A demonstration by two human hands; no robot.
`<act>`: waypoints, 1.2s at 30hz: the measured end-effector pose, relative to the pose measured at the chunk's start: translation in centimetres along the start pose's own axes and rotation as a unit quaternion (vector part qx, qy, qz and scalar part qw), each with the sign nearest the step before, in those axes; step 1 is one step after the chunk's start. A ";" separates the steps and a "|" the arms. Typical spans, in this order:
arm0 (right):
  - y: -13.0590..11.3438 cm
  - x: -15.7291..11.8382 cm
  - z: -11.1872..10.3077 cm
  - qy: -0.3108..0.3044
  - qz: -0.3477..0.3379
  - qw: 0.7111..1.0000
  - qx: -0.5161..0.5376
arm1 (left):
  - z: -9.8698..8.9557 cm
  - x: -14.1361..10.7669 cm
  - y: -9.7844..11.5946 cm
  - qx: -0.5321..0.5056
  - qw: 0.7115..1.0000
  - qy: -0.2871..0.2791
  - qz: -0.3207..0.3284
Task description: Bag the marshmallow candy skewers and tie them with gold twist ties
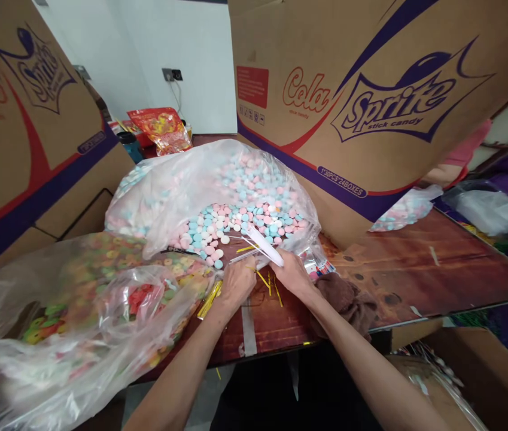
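Observation:
My right hand (pixel 290 274) grips a white scoop-like piece (pixel 262 244) that points up and left toward the candies. Close beside it, my left hand (pixel 239 278) is closed near thin white sticks; what its fingers hold is too small to make out. Pink, blue and white round candies (pixel 236 221) spill from a large clear bag (pixel 182 173) just beyond both hands. Gold twist ties (pixel 211 300) lie by my left wrist, and more are scattered between my hands. A clear bag of colourful ring candies (pixel 119 269) spreads out at the left.
Tall cardboard boxes (pixel 298 137) stand at the back right and at the left (pixel 33 149). A brown cloth (pixel 347 299) lies by my right forearm on the wooden table (pixel 415 269). Another person's arm (pixel 444 173) shows at the right, near a small candy bag (pixel 408 208).

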State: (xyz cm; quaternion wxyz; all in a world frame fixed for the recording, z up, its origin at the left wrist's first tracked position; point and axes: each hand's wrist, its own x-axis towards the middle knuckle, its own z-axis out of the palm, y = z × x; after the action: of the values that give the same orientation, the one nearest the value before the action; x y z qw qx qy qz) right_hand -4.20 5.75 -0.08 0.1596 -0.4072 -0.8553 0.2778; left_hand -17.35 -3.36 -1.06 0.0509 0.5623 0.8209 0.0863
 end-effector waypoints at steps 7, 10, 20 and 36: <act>-0.1 -2.4 -0.2 -0.009 0.031 0.999 -0.018 | -0.9 -2.8 0.6 -0.007 0.999 -0.034 0.042; 0.0 -3.2 -0.6 -0.028 0.032 0.999 -0.014 | -1.2 -4.0 0.9 -0.010 0.997 -0.043 0.058; 1.6 -6.0 -1.5 -0.070 0.036 0.994 0.080 | -1.1 -6.9 2.7 -0.034 0.993 -0.082 0.071; -1.9 -0.5 -3.2 -0.110 -0.059 0.981 -0.147 | 0.4 -7.1 2.5 -0.028 0.995 -0.004 0.098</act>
State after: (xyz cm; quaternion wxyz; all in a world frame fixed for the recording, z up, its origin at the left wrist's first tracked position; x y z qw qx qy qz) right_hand -3.43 5.49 3.57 0.0189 -0.3415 -0.9219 0.1821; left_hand -12.39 -9.08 -1.03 0.0612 0.6390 0.7586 0.1117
